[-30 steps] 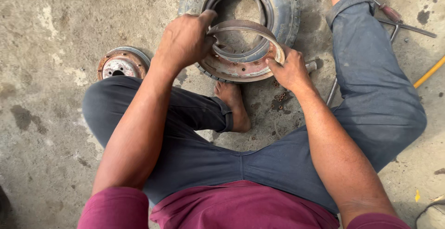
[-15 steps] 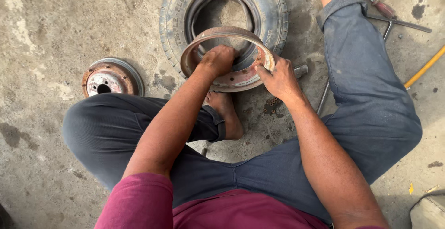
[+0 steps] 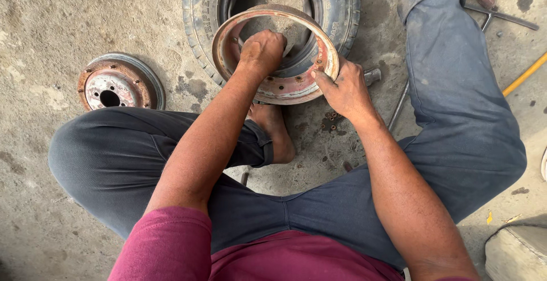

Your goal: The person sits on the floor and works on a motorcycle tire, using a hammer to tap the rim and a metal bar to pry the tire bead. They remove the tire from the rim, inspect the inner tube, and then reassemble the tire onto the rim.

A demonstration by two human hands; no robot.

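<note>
Your left hand [image 3: 262, 50] is fisted, fingers curled tight over the near inner edge of the rusty rim half [image 3: 276, 56], which sits tilted on the tyre [image 3: 199, 13] in front of your bare foot [image 3: 273, 130]. Your right hand [image 3: 345, 90] pinches its outer flange, so keep both grips even and fingertips clear of the gap.
</note>
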